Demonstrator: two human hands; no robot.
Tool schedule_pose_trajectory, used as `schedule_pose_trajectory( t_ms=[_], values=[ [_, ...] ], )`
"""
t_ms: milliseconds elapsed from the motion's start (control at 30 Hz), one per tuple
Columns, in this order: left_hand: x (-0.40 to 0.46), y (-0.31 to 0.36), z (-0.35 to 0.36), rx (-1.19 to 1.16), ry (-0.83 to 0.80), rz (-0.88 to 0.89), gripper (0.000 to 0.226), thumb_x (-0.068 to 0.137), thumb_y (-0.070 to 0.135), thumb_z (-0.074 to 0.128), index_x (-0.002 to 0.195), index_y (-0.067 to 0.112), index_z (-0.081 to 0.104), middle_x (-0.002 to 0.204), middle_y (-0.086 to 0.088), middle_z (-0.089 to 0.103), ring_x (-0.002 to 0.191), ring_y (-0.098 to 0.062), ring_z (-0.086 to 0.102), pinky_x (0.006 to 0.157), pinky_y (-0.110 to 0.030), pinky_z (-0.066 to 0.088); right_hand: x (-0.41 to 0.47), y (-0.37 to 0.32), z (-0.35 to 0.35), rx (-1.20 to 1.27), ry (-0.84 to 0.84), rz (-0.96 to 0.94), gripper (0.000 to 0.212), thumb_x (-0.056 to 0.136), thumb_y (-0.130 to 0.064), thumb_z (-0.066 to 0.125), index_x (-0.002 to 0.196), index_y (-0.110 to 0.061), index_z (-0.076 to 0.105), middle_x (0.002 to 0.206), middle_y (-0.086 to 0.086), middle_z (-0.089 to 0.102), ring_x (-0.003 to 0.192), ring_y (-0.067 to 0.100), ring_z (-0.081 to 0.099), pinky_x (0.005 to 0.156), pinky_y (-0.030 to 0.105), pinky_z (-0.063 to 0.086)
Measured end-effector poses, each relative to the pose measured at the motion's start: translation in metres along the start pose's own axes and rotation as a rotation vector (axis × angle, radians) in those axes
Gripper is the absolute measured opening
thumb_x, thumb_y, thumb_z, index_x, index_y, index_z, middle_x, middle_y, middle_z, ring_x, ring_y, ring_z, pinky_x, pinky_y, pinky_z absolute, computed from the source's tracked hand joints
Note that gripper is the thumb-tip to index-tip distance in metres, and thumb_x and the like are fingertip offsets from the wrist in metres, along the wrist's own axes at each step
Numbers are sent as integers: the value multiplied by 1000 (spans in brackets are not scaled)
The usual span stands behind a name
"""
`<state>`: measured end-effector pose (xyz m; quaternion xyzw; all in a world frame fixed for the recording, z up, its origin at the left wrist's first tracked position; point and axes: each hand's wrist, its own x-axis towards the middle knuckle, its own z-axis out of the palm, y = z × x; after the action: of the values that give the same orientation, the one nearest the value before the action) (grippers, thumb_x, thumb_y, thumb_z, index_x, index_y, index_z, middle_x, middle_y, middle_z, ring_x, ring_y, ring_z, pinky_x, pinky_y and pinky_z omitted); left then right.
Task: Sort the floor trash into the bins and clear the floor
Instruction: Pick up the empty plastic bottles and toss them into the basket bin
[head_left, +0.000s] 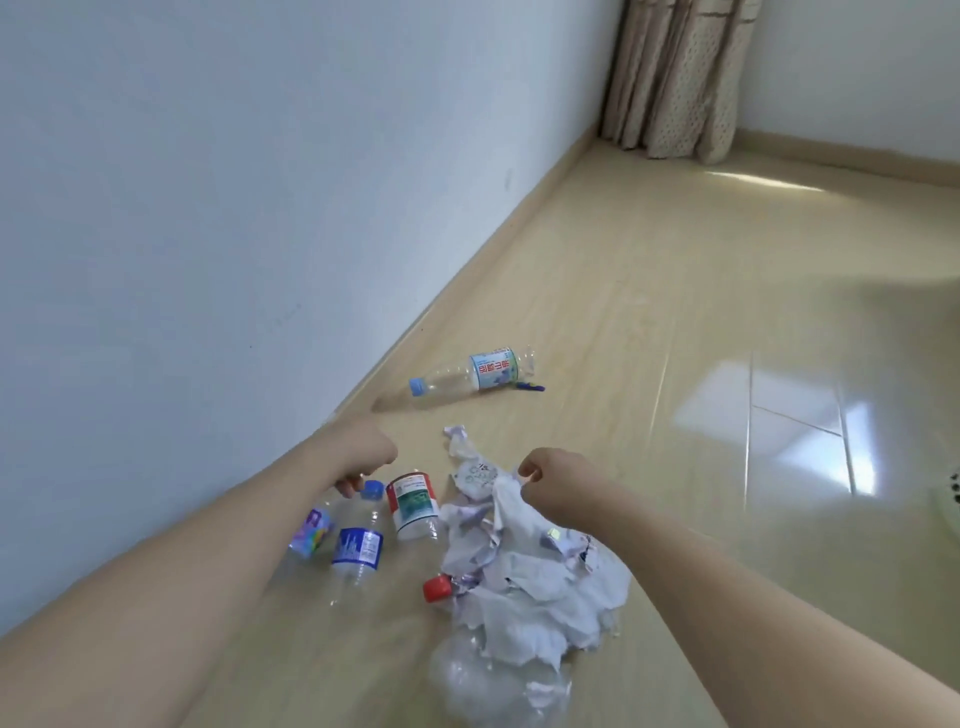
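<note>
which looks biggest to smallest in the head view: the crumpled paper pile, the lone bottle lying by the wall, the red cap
1. crumpled paper pile, though it is nearest the camera
2. lone bottle, farther off, so likely understated
3. red cap, plainly smallest

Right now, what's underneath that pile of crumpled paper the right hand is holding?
Under the crumpled paper a bottle's red cap pokes out at its left edge, and clear crumpled plastic shows below. The bottle's body is covered.

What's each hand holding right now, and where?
Left hand grips bottles by their necks, near the blue cap. Right hand pinches the paper wad at its top edge.
</note>
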<state>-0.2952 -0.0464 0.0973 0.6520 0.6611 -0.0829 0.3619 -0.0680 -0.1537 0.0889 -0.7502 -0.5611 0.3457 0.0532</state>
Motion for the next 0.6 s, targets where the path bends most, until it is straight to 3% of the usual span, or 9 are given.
schedule_pose_trajectory(
  t_ms=[100, 167, 233, 300, 500, 600],
  values=[
    [12, -20, 21, 401, 128, 312, 31, 80, 19, 57, 112, 20, 54, 109, -2, 58, 93, -20, 55, 72, -32, 46, 28, -14, 6, -65, 6, -18, 47, 91, -17, 46, 139, -18, 43, 135, 4, 48, 110, 19, 51, 85, 26, 40],
    [14, -23, 42, 661, 109, 549, 41, 81, 20, 59, 121, 26, 49, 118, 1, 48, 105, -20, 47, 69, -33, 39, 44, -22, 5, -139, 11, -31, 52, 92, -15, 46, 143, -18, 35, 139, 6, 42, 121, 23, 47, 93, 30, 41],
    [21, -26, 58, 864, 62, 661, 50, 82, 14, 60, 128, 23, 46, 125, -3, 42, 111, -25, 44, 67, -34, 33, 66, -31, 0, -215, 22, -30, 58, 90, -14, 46, 146, -18, 30, 142, 6, 37, 125, 26, 42, 98, 34, 41],
    [32, -24, 63, 983, 60, 724, 51, 84, 6, 59, 132, 21, 46, 129, -5, 42, 113, -28, 44, 67, -35, 30, 92, -42, -5, -288, 38, -30, 61, 88, -13, 47, 146, -17, 28, 144, 7, 34, 128, 29, 38, 101, 38, 40],
    [65, -7, 56, 1056, 25, 779, 36, 86, -9, 48, 118, 7, 53, 111, -11, 56, 105, -30, 47, 68, -36, 29, 176, -70, -5, -486, 95, -105, 65, 82, -3, 43, 143, -20, 29, 143, 3, 33, 129, 27, 33, 101, 40, 38],
    [75, 2, 64, 1176, -19, 763, 30, 85, -6, 52, 112, 5, 60, 109, -10, 59, 105, -29, 46, 78, -39, 41, 214, -75, 6, -575, 69, -121, 70, 82, -2, 44, 145, -23, 24, 145, -1, 31, 134, 25, 27, 102, 40, 35]
  ],
)
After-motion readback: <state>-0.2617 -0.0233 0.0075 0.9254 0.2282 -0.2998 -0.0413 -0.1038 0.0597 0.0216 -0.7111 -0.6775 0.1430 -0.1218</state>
